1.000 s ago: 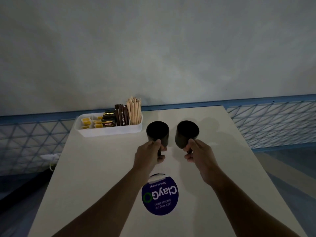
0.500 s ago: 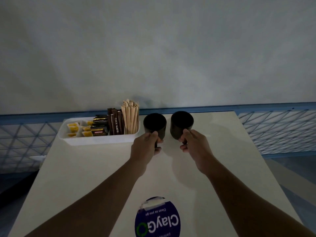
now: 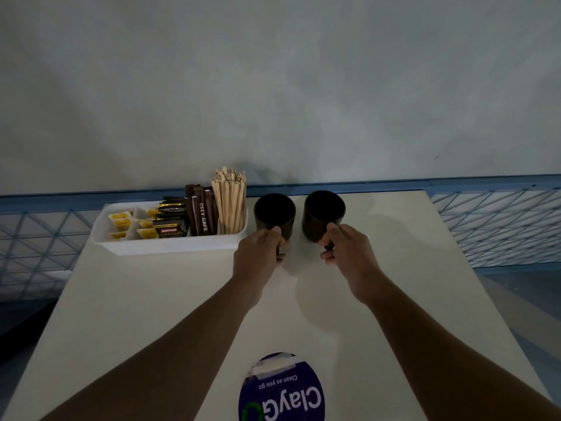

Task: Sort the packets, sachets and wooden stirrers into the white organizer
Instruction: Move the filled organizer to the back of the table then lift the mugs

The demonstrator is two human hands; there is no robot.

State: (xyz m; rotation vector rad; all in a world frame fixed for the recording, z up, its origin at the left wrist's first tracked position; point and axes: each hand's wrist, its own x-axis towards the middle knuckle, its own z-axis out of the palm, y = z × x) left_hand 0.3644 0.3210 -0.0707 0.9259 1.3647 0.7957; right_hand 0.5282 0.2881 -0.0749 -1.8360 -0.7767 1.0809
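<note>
Curled fingers round handles: left hand (image 3: 258, 253) on left mug (image 3: 274, 212), right hand (image 3: 346, 250) on right mug (image 3: 324, 212). Found white organizer (image 3: 170, 246) just left, long axis across frame, nearer left hand.

Left forearm (image 3: 182, 338), right forearm (image 3: 431, 332) bare to frame edge; left hand (image 3: 258, 256), right hand (image 3: 349, 256) bare.

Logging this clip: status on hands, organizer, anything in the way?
Left hand grips left mug by handle; right hand grips right mug by handle. White organizer holds sachets, packets, upright stirrers. Both mugs just right of organizer, not blocking it.
</note>
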